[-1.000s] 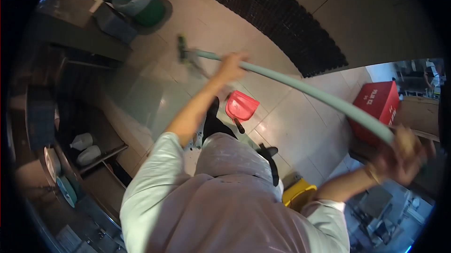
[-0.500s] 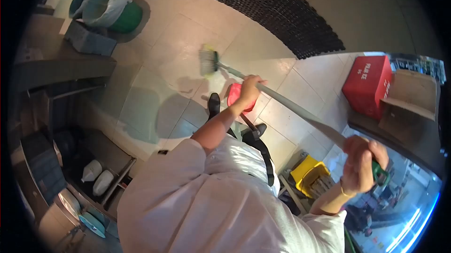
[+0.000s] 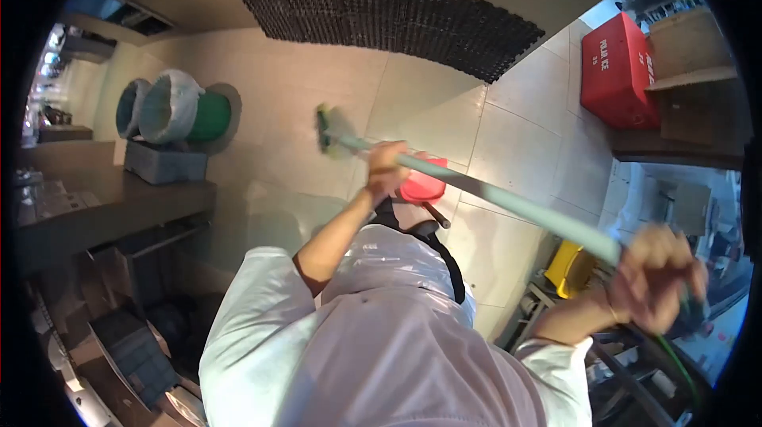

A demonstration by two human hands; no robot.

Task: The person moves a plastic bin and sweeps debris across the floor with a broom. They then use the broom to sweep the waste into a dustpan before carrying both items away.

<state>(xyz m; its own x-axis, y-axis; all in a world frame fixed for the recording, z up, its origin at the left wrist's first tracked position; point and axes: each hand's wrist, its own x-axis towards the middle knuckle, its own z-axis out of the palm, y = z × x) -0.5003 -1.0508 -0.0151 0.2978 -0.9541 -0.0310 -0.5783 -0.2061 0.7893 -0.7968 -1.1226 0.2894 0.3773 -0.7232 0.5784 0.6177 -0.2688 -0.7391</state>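
A broom with a long pale handle (image 3: 516, 203) slants across the view, its blurred green and yellow bristled head (image 3: 325, 130) low over the tiled floor. My left hand (image 3: 386, 167) is wrapped round the handle near the broom head. Farther up, towards the handle's top end, my right hand (image 3: 656, 278) grips it, smeared by motion. A red dustpan (image 3: 423, 182) rests on the floor just beyond my apron, partly behind the handle and my left hand. Its dark short handle (image 3: 436, 216) points back towards me.
A black ribbed mat (image 3: 381, 14) lies ahead. Lined green bins (image 3: 210, 116) and a grey crate (image 3: 165, 163) stand left, beside a counter (image 3: 103, 209). On the right are a red ice box (image 3: 615, 70), a cardboard box (image 3: 690, 46) and a yellow container (image 3: 568, 267).
The broom head has moved left relative to the dustpan, with both hands still round the handle. My view has shifted, so the bins and mat sit elsewhere and my shoes are mostly hidden.
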